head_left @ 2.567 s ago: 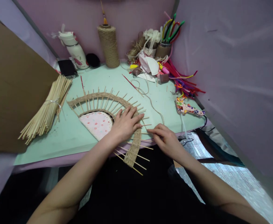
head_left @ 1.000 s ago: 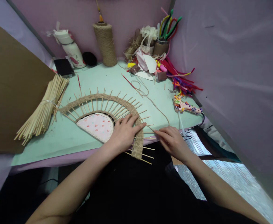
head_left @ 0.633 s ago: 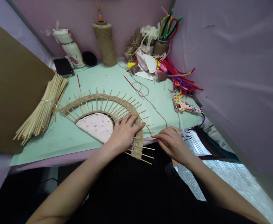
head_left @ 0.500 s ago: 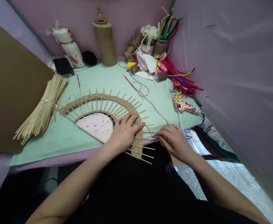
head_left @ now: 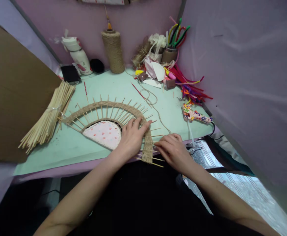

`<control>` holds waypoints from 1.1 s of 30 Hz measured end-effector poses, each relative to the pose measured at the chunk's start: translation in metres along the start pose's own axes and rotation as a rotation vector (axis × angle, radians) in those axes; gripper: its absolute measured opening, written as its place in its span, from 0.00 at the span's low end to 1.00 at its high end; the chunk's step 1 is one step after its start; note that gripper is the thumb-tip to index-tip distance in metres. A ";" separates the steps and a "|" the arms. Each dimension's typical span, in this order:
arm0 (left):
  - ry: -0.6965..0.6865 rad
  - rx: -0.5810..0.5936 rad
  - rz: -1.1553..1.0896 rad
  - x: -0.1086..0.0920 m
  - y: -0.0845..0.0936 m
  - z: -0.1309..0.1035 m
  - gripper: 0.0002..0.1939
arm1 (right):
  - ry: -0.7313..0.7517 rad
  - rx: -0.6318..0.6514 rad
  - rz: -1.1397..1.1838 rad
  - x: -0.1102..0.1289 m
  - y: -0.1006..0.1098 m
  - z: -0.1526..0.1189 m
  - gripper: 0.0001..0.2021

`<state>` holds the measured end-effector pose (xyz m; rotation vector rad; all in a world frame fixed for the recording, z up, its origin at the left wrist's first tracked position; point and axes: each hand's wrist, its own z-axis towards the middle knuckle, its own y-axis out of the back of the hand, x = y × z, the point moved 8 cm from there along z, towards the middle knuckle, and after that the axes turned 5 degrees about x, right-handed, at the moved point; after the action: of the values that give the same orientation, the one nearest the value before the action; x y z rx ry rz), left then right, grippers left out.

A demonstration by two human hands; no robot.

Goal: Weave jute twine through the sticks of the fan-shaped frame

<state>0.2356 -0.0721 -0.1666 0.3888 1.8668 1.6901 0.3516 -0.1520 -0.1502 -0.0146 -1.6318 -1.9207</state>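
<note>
A half-round woven fan (head_left: 103, 104) lies partly on the table, its thin sticks spreading from a pink-dotted fabric half-disc (head_left: 103, 133). Tan twine is woven across the sticks as a curved band. My left hand (head_left: 133, 136) rests on the fan's right side, fingers spread, with the thumb across the band. Just right of the band, my right hand (head_left: 171, 149) is closed in a pinch at the stick ends. Jute twine (head_left: 161, 118) runs from the table to its fingers; the fingertips are partly hidden. The fan's lower right end juts past the table edge.
A tied bundle of sticks (head_left: 48, 114) lies at left beside a cardboard panel (head_left: 15, 98). Behind stand a bottle (head_left: 80, 59), a twine cone (head_left: 113, 52) and a holder with scissors (head_left: 170, 54). Pipe cleaners (head_left: 192, 88) and a patterned glue gun (head_left: 196, 115) lie at right.
My right hand has moved left, closer to the woven band, bringing the twine with it. My left hand stays on the fan. The camera view has tilted slightly up.
</note>
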 end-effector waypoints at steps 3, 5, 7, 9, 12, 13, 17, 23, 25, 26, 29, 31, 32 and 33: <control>0.074 -0.028 0.027 0.005 0.004 0.014 0.27 | -0.053 -0.076 -0.067 -0.017 0.009 -0.001 0.10; 0.085 -0.035 0.026 0.007 0.005 0.021 0.27 | -0.078 -0.114 -0.104 -0.027 0.013 -0.004 0.10; 0.076 -0.042 0.012 0.007 0.005 0.025 0.27 | -0.097 -0.126 -0.119 -0.037 0.014 -0.007 0.10; 0.036 -0.049 -0.002 0.005 0.005 0.027 0.25 | -0.106 -0.118 -0.112 -0.044 0.012 -0.011 0.10; -0.082 -0.021 -0.009 -0.004 0.001 0.027 0.21 | -0.100 -0.098 -0.093 -0.047 0.010 -0.015 0.11; -0.113 -0.006 -0.007 -0.006 0.000 0.027 0.20 | -0.095 -0.092 -0.086 -0.047 0.009 -0.016 0.12; -0.121 0.009 -0.005 -0.007 -0.001 0.028 0.19 | -0.042 -0.065 -0.049 -0.044 0.007 -0.021 0.12; -0.073 -0.011 -0.002 -0.001 -0.002 0.034 0.19 | -0.045 -0.112 -0.050 -0.048 0.008 -0.029 0.09; -0.061 -0.020 -0.006 -0.001 -0.002 0.037 0.19 | -0.052 -0.129 -0.060 -0.048 0.007 -0.030 0.08; -0.055 -0.023 -0.011 0.000 -0.002 0.038 0.19 | -0.053 -0.132 -0.058 -0.047 0.007 -0.030 0.07; -0.037 -0.027 -0.028 0.001 -0.002 0.039 0.19 | -0.054 -0.123 -0.028 -0.043 0.008 -0.029 0.07; -0.030 -0.027 -0.035 0.001 -0.002 0.038 0.19 | -0.049 -0.115 -0.005 -0.040 0.011 -0.028 0.07; -0.027 -0.027 -0.036 0.001 -0.002 0.038 0.19 | -0.047 -0.114 0.002 -0.038 0.013 -0.028 0.07; -0.025 -0.026 -0.038 0.000 -0.002 0.038 0.19 | -0.048 -0.115 0.004 -0.036 0.015 -0.026 0.07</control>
<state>0.2583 -0.0414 -0.1695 0.3606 1.8216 1.6750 0.3975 -0.1607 -0.1571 -0.1108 -1.5489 -2.0228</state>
